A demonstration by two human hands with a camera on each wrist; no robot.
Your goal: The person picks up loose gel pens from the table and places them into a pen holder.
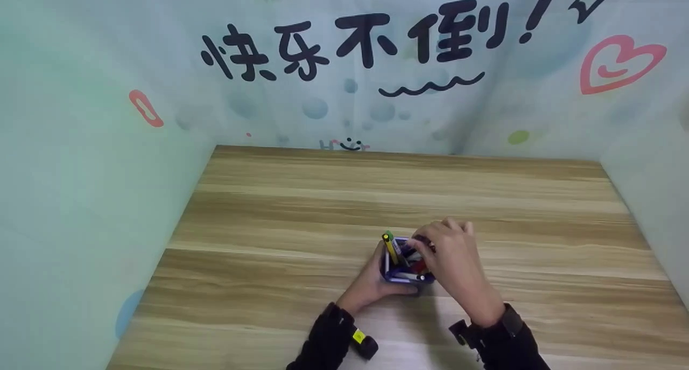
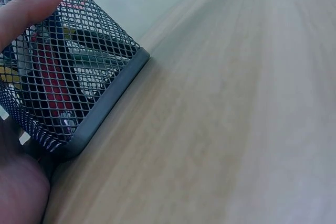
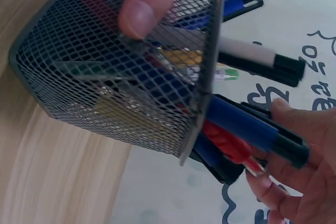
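Observation:
A dark mesh pen holder (image 1: 387, 276) stands on the wooden table, filled with several pens and markers. My left hand (image 1: 371, 281) grips it round the side. In the left wrist view, the thumb (image 2: 31, 11) lies against the mesh. My right hand (image 1: 452, 251) is at the holder's opening, fingers bent among the pen ends. In the right wrist view, those fingers (image 3: 283, 166) are beside a blue marker (image 3: 252, 129) with a black end and a red pen (image 3: 228, 142). Whether they pinch one is hidden. A white marker (image 3: 252, 53) with a black end also sticks out.
The wooden table (image 1: 290, 219) extends on all sides of the holder. A printed cloth wall (image 1: 323, 111) with black characters rises at its back edge, and pale walls flank left and right. Each wrist bears a black strapped camera (image 1: 366, 347).

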